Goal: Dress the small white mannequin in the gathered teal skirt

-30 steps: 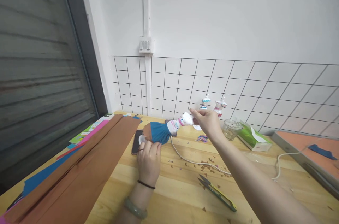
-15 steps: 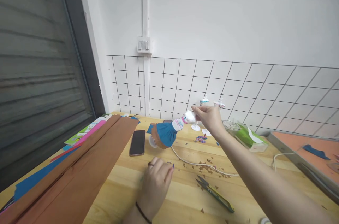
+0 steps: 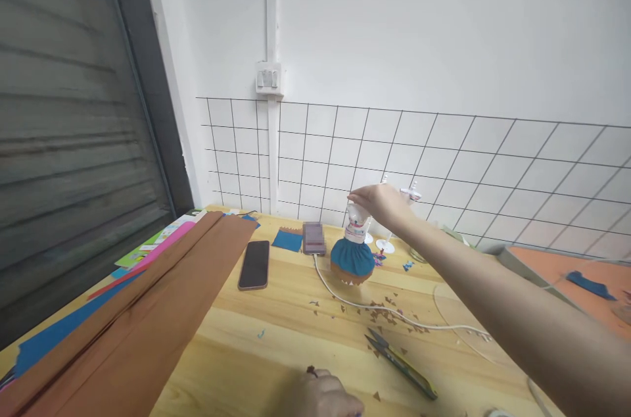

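Note:
My right hand (image 3: 382, 201) pinches the top of a small dress-form figure (image 3: 355, 231) with a white, pink-printed wrapped bodice. The figure stands upright at the table's middle, wearing a gathered blue skirt (image 3: 352, 256) with a zigzag-cut brown hem. Its base is hidden under the skirt. At the bottom edge, partly cut off and blurred, my left hand (image 3: 331, 396) has its fingers curled in, with nothing seen in them. Thread snips (image 3: 401, 363) lie between my left hand and right forearm. Behind my right hand stand small white display stands (image 3: 410, 195), partly covered.
Folded brown fabric (image 3: 197, 292) covers the left side, over blue and pink pieces. A dark phone (image 3: 254, 264), a blue cloth piece (image 3: 288, 240) and a device (image 3: 314, 238) with a white cable (image 3: 345, 300) lie on the table (image 3: 236, 351). Brown scraps (image 3: 387, 312) are scattered about. An orange-topped surface (image 3: 552, 266) is at right.
The figure was tilted with its skirt to the left; now it is upright and further right, still in my right hand. My left hand has drawn back toward the bottom edge.

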The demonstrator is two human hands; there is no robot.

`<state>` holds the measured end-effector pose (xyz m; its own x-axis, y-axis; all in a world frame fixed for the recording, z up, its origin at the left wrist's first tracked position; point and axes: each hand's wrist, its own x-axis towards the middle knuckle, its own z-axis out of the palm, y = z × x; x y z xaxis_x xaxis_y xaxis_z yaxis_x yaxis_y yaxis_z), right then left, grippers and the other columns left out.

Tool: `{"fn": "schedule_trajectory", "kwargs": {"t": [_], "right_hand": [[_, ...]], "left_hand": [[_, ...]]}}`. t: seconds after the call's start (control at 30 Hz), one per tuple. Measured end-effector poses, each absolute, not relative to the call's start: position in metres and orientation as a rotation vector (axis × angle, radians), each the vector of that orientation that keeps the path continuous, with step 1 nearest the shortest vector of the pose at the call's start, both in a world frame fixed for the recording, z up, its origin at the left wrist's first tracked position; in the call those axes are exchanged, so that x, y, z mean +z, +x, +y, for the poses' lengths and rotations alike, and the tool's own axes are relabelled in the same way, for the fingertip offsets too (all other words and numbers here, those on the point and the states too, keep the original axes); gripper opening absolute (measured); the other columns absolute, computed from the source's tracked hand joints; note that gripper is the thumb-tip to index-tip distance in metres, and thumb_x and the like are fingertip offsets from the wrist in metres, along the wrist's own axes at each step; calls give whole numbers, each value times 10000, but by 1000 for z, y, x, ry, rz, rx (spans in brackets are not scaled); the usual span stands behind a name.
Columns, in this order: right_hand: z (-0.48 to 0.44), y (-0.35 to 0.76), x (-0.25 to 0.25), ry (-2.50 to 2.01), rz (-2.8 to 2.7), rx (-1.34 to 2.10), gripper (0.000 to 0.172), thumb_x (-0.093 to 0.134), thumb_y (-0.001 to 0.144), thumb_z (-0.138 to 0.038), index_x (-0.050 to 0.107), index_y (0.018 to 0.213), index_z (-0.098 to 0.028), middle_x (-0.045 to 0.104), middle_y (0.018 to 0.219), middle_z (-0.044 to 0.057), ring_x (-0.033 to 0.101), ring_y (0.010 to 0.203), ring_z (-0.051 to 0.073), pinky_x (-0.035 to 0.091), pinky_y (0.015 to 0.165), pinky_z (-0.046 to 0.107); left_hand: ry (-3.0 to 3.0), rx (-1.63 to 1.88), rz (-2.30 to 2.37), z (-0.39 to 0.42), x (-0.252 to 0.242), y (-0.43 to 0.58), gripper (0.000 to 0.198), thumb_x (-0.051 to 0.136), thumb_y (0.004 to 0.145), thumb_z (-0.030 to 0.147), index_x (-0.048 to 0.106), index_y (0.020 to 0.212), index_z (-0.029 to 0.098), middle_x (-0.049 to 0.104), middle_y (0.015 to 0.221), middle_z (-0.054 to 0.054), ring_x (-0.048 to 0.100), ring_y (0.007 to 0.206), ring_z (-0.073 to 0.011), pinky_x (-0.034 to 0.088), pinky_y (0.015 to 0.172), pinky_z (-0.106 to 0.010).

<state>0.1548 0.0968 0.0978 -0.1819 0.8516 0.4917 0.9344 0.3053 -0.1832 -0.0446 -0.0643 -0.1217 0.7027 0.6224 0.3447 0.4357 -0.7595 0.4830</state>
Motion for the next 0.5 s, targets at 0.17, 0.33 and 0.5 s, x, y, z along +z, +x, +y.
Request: {"fn": "schedule_trajectory", "kwargs": {"t": [0.17, 0.33, 0.5], "right_hand": [[104, 164, 88, -1623, -2072, -198, 324, 455, 890, -412, 640, 841, -151, 670, 739, 2, 620, 658, 129, 480, 661, 308], [101, 165, 83, -1601, -2015, -214, 311, 429, 909, -340, 595, 1112, -174, 715, 845, 49, 655, 802, 171, 479, 734, 331], [95, 161, 79, -1592, -1973, -250, 367, 405, 892, -352, 611, 1150, -191, 696, 1018, 118, 627, 962, 264, 460, 788, 360]], "left_hand": [[2412, 578, 964, -63, -106, -49, 151, 581, 738, 184, 661, 617, 227, 626, 585, 12, 557, 619, -131, 397, 641, -213], [2135, 540, 1286, -62, -83, -52, 181, 565, 644, 60, 647, 742, 189, 671, 779, -22, 586, 766, -175, 404, 681, -250], [2042, 579, 1370, -51, -71, -52, 263, 457, 684, 14, 643, 767, 181, 678, 814, -24, 584, 799, -164, 407, 725, -251]]}}
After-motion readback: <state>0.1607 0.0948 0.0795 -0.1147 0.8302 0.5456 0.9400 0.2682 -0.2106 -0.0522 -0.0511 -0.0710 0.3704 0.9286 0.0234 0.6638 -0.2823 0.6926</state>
